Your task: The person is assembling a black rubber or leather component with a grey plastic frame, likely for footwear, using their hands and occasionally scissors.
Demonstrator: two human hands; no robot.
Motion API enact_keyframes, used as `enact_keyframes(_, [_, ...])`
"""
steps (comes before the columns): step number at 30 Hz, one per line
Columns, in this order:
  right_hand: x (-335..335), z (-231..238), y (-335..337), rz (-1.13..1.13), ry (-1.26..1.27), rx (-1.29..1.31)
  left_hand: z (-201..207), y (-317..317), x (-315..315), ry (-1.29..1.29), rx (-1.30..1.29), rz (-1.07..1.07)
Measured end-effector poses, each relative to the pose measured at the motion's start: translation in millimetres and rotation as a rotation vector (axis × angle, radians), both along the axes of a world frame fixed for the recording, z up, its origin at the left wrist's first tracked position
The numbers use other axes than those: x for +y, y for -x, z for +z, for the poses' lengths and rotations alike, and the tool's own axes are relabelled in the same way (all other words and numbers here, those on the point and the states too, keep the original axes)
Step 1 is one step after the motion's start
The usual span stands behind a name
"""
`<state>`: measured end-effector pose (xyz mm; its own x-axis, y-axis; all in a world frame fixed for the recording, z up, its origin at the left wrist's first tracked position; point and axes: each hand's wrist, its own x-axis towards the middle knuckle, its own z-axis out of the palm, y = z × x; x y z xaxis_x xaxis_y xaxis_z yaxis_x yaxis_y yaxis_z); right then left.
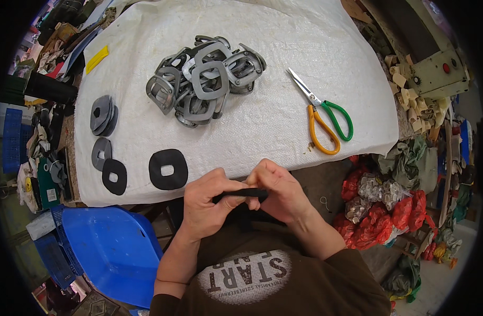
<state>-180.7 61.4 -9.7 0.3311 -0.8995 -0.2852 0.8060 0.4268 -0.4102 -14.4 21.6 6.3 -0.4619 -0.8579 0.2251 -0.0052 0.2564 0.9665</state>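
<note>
Close to my chest, just off the near table edge, both hands grip a thin black pad (256, 193) seen edge-on. My left hand (205, 204) pinches its left end between thumb and fingers. My right hand (279, 194) closes on the right end, and the fingers hide much of the piece. On the table left of my hands lie two rounded black pads with square holes, one nearer (168, 157) and one farther left (115, 188). A grey pad (98, 159) and a small stack of grey pads (106, 124) sit behind them.
A heap of grey rounded frames (197, 84) occupies the white-covered table (283, 137). Scissors (314, 102) with green and orange handles lie partly open at right. A yellow strip (97, 59) is far left. A blue tub (110, 247) stands lower left; red bags (375, 226) lie right.
</note>
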Motion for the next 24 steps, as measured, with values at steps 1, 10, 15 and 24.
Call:
enact_keyframes(1, [-1.0,1.4,0.4,0.003,0.001,-0.001,0.8,-0.6,-0.9,-0.018,0.008,0.008])
enact_keyframes(10, [1.6,-1.1,5.1,0.053,0.288,0.252,-0.6,-6.0,-6.9,0.071,-0.076,-0.043])
enact_keyframes(15, [0.0,-4.1,-1.0,-0.132,0.334,0.198,-4.4,2.9,5.3,-0.408,0.247,0.114])
enact_keyframes(24, [5.2,-0.4,-7.8,-0.079,0.28,0.108,-18.7,0.1,4.9,-0.398,0.421,0.087])
